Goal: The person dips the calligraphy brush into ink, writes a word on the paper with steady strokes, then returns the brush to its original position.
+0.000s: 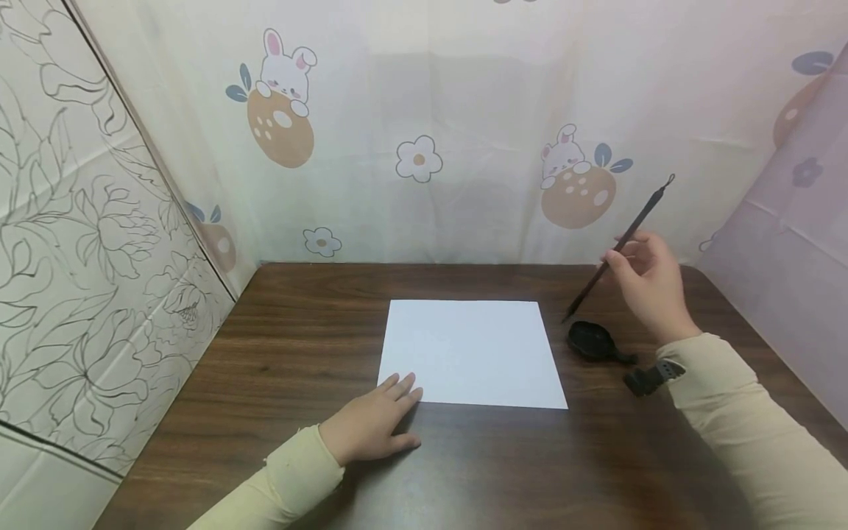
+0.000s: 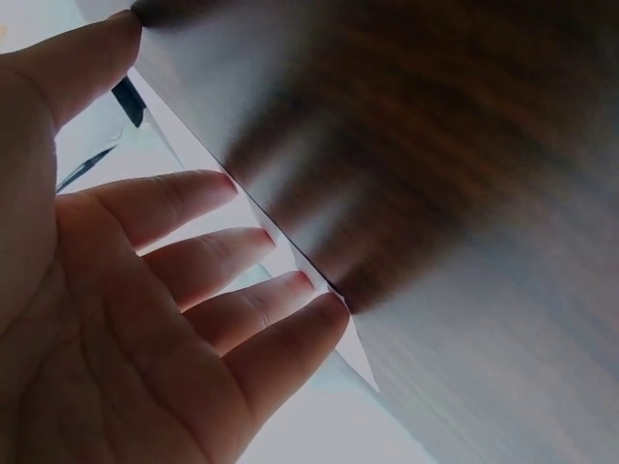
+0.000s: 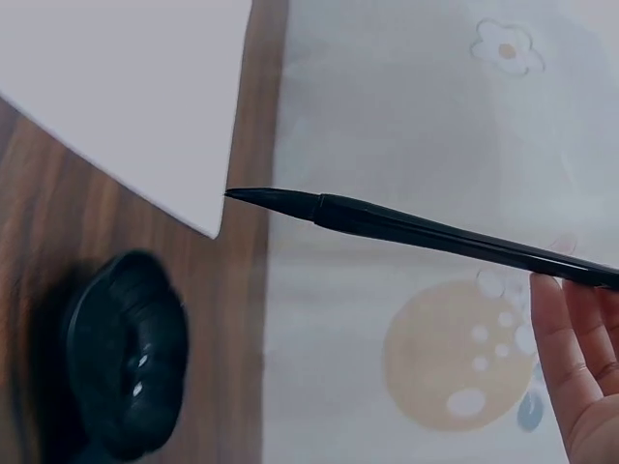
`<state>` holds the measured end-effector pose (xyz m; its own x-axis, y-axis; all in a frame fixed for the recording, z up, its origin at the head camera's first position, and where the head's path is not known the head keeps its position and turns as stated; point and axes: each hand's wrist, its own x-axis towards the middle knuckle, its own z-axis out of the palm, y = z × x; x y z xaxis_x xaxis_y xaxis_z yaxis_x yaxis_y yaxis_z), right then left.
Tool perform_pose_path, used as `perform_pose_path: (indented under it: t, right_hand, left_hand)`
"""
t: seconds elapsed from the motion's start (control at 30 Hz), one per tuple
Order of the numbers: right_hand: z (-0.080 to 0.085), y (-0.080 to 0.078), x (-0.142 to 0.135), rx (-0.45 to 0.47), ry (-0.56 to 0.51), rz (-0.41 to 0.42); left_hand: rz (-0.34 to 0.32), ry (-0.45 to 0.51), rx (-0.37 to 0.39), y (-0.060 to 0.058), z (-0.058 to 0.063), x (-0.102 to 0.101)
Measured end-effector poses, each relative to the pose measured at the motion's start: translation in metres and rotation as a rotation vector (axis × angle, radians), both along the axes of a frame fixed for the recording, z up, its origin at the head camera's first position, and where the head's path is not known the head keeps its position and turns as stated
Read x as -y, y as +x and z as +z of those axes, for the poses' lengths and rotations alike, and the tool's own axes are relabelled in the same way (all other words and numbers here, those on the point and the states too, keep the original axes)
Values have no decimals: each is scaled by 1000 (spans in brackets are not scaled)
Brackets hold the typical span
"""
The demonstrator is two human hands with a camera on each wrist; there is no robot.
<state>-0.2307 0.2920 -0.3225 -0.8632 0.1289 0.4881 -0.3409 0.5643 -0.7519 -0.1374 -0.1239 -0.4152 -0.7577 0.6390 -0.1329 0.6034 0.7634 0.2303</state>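
A dark writing brush [image 1: 616,246] slants in my right hand [image 1: 652,283], pinched between thumb and fingers at mid-handle. Its black pointed tip [image 3: 271,200] hangs above the table, between the paper's right edge and a small black ink dish [image 1: 592,341]. In the right wrist view the dish [image 3: 131,353] has a scalloped rim and wet glints inside. My left hand [image 1: 374,421] lies with fingers spread, fingertips resting on the lower left corner of a blank white sheet of paper [image 1: 470,353]. The left wrist view shows those straight fingers [image 2: 208,266] from the palm side.
Under everything is a dark brown wooden table [image 1: 298,346]. A curtain [image 1: 477,147] printed with rabbits and flowers hangs along its back edge. On the left stands a white panel [image 1: 99,221] with line-drawn flowers. A dark wrist strap [image 1: 652,377] sits at the right cuff.
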Motion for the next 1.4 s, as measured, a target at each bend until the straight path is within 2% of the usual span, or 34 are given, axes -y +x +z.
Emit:
perform_pose_path:
  t: [0.23,0.53,0.87,1.1,1.4]
  right_hand:
    - [12,-1,25,-15,-5,55]
    - [10,-8,60,-30,-40,128]
    - [16,-15,103,6,49,196]
    - [21,-24,135,-20,65,297]
    - [20,-29,170,-30,126,377]
  left_hand:
    - [-7,-1,-6,0,-2,0]
    - [-4,35,20,0,-3,1]
    - [-6,31,33,2,-1,2]
    - [-4,16,29,1,-3,4]
    - [-7,26,34,3,0,3]
